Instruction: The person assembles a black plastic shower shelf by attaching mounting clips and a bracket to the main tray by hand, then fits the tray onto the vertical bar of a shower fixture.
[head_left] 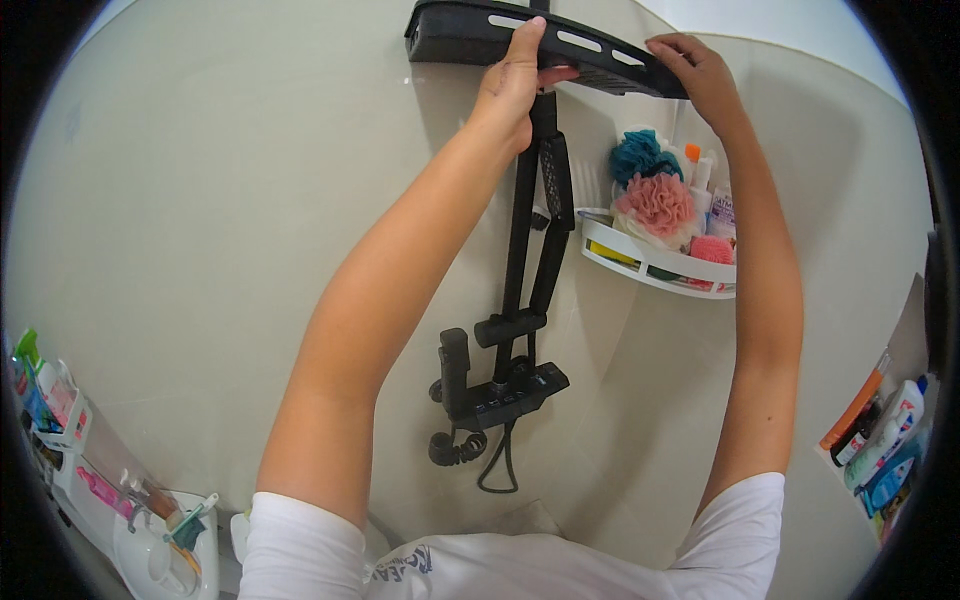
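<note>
A flat black overhead shower head (470,35) with slotted edges hangs at the top of a black shower column (522,230) on a beige tiled wall. My left hand (515,80) grips its front edge near the middle, thumb underneath. My right hand (695,70) holds the right end, fingers curled over the top. Both arms reach up from the lower edge. A hand shower (555,190) rests along the column, and a black control bar (500,395) with a coiled hose (455,448) sits below.
A white corner shelf (650,262) at the right carries teal and pink bath sponges (655,200) and bottles. More bottles (880,440) stand on a rack at far right. At lower left a white holder (70,440) carries toiletries beside a white basin (160,560).
</note>
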